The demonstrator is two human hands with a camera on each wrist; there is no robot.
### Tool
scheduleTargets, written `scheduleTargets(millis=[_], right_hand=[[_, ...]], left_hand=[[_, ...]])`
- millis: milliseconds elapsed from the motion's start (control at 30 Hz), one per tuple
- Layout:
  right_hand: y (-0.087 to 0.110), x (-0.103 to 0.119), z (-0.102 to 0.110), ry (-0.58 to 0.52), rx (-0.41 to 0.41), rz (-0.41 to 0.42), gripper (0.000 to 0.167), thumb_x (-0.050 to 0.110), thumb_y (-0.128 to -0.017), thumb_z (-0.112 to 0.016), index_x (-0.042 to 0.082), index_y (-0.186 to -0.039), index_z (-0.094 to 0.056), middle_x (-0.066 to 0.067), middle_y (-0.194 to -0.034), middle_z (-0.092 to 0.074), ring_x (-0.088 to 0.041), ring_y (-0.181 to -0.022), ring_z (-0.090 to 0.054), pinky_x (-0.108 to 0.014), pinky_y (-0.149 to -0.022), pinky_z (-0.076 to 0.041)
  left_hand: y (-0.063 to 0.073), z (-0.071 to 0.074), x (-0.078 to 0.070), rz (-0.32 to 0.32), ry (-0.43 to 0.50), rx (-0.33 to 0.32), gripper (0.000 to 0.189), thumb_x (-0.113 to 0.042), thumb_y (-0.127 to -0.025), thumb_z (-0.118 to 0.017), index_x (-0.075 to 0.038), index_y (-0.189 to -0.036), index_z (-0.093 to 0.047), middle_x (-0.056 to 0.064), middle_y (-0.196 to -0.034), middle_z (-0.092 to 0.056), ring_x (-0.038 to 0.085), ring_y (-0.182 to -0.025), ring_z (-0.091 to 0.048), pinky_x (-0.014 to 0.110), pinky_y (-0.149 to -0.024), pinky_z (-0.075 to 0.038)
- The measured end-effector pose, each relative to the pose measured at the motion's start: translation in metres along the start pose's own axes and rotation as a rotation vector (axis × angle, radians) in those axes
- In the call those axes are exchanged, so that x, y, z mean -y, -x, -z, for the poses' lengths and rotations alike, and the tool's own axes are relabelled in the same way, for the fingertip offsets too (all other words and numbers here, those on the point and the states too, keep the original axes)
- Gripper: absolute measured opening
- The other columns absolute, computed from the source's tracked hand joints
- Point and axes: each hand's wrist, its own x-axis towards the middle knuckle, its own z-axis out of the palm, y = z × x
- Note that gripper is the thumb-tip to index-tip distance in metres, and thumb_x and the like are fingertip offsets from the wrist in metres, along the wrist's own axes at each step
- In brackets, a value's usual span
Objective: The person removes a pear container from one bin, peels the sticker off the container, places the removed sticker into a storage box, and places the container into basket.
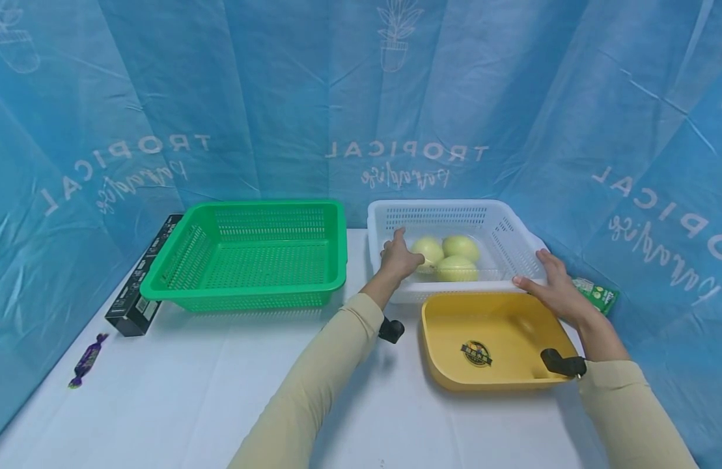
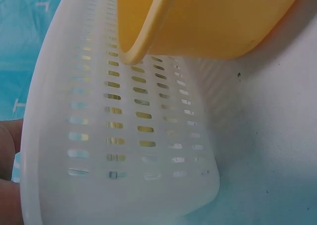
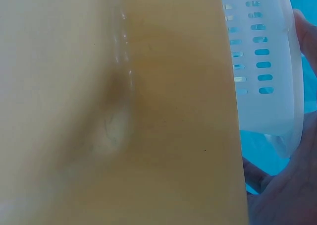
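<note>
A white slotted basket (image 1: 501, 284) stands at the back right, holding three round, pale yellow-green fruits (image 1: 461, 247). Over its left part reaches my left hand (image 1: 400, 260), index finger extended, thumb overlapping the nearest fruit in the head view. In the left wrist view only part of that hand (image 2: 9, 173) shows, beyond the basket's rim (image 2: 32, 136). My right hand (image 1: 556, 290) holds the basket's front right corner, thumb on the front rim and fingers along the right side. Directly in front of the basket sits a yellow tub (image 1: 495, 339) with a dark round label inside.
A green slotted basket (image 1: 255, 288) stands at the back left, next to a long black box (image 1: 132, 312). Nearer lies a purple-wrapped candy (image 1: 88, 360). A green packet (image 1: 597, 294) lies behind my right wrist. Blue printed curtain (image 1: 290, 98) hangs around the white table (image 1: 179, 404).
</note>
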Motion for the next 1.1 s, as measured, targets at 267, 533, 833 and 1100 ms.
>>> scheduleTargets(millis=[267,533,833,1100], right_hand=[[0.000,0.001,0.000,-0.013,0.008,0.006,0.100,0.054,-0.089,-0.054,0.011,-0.151,0.010,-0.022,-0.155,0.019,-0.055,-0.135,-0.009,-0.074,-0.104,-0.015],[0.000,0.001,0.000,-0.014,0.014,-0.008,0.100,0.056,-0.089,-0.053,0.013,-0.151,0.012,-0.021,-0.155,0.020,-0.055,-0.134,-0.010,-0.075,-0.103,-0.016],[0.000,-0.002,0.002,-0.006,0.025,-0.023,0.101,0.058,-0.088,-0.053,0.016,-0.151,0.015,-0.019,-0.156,0.022,-0.056,-0.136,-0.005,-0.076,-0.101,-0.014],[-0.001,-0.002,0.000,-0.002,0.024,-0.029,0.102,0.059,-0.087,-0.053,0.016,-0.150,0.015,-0.019,-0.155,0.022,-0.056,-0.136,-0.005,-0.076,-0.101,-0.015]], left_hand=[[0.002,-0.001,-0.001,-0.031,-0.020,-0.029,0.078,-0.008,-0.082,-0.061,-0.017,-0.150,-0.023,0.016,-0.147,-0.034,0.034,-0.135,-0.030,0.038,-0.082,-0.047],[0.006,0.005,-0.001,-0.063,0.076,-0.043,0.074,-0.009,-0.081,-0.061,-0.019,-0.147,-0.030,0.013,-0.149,-0.032,0.031,-0.135,-0.030,0.043,-0.095,-0.046],[0.018,0.013,0.000,-0.073,0.144,0.025,0.069,-0.012,-0.083,-0.062,-0.023,-0.145,-0.033,0.008,-0.152,-0.030,0.029,-0.140,-0.030,0.046,-0.106,-0.040],[0.034,0.020,0.002,-0.129,0.189,0.043,0.065,-0.012,-0.084,-0.062,-0.022,-0.143,-0.036,0.008,-0.150,-0.034,0.031,-0.139,-0.033,0.048,-0.105,-0.040]])
